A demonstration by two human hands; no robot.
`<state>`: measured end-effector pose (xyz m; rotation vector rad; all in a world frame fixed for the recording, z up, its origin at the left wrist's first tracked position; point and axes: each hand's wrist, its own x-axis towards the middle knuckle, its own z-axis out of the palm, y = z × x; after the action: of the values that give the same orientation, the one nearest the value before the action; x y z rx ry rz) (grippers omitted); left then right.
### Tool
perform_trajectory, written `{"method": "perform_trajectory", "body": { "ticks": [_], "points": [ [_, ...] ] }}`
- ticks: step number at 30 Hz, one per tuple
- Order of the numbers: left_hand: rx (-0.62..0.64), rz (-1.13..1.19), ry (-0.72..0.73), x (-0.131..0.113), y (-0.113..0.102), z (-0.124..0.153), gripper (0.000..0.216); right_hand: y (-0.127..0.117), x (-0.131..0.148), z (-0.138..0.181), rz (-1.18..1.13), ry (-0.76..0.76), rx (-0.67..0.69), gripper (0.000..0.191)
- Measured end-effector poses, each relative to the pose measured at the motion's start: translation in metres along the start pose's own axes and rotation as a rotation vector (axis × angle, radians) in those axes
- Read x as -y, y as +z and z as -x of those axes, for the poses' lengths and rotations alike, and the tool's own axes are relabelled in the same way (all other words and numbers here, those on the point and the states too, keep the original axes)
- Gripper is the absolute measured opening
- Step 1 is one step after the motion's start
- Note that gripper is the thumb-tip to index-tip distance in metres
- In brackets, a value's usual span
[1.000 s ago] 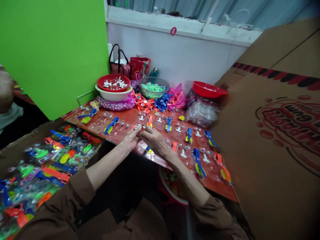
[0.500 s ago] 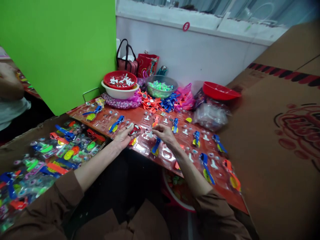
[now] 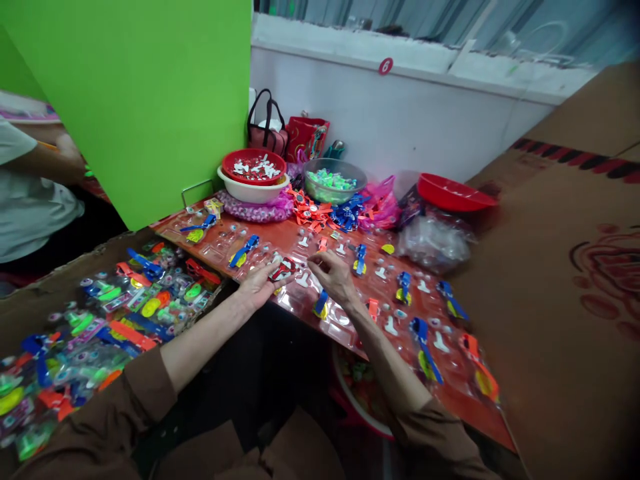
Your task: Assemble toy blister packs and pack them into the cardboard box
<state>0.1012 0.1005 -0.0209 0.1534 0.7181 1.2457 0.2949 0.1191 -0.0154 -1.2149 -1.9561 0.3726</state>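
Note:
My left hand [image 3: 256, 285] is palm up over the near edge of the red table [image 3: 280, 231], its fingers curled under a few small red-and-white pieces [image 3: 284, 269]. To its right, my right hand [image 3: 336, 277] hovers over the clear plastic blister trays with its thumb and fingers drawn together. Whatever may be between those fingertips is too small to make out. A white T-shaped piece [image 3: 303, 279] lies in a tray just left of my right hand. Below that hand is a blue strap with a yellow disc [image 3: 321, 305]. More trays hold eyeballs, white pieces and blue or orange straps.
A red bowl of white pieces [image 3: 231, 160] sits in a white basin [image 3: 250, 193] at the back. Beside it are a clear bowl of green pieces [image 3: 333, 181] and strap piles. An open carton [image 3: 30, 303] of filled packs is at left, a large cardboard box [image 3: 560, 267] at right. Another person [image 3: 37, 180] sits far left.
The view has shifted, so the scene sits further right and lower. My right hand has drawn back slightly from the white T-shaped piece, which now lies in the tray. My left hand keeps its pieces.

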Motion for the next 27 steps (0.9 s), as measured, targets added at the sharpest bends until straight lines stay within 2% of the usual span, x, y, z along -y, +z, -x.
{"method": "perform_trajectory", "body": {
  "ticks": [3, 7, 10, 19, 27],
  "points": [
    [0.001, 0.003, -0.013, 0.004, 0.002, 0.001, 0.011, -0.005, 0.031, 0.000, 0.034, -0.190, 0.075, 0.013],
    [-0.036, 0.006, -0.022, 0.013, 0.005, 0.005, 0.011, 0.003, 0.057, 0.005, 0.386, -0.469, 0.305, 0.019],
    [-0.068, 0.015, -0.035, 0.018, 0.005, 0.012, 0.012, 0.007, 0.062, 0.013, 0.567, -0.591, 0.386, 0.021],
    [-0.127, 0.026, -0.109, 0.021, -0.005, 0.032, 0.014, 0.011, 0.069, 0.025, 0.657, -0.668, 0.492, 0.027],
    [-0.146, 0.022, -0.161, 0.011, -0.007, 0.035, 0.019, 0.017, 0.064, 0.025, 0.658, -0.737, 0.474, 0.030]
  ]
}}
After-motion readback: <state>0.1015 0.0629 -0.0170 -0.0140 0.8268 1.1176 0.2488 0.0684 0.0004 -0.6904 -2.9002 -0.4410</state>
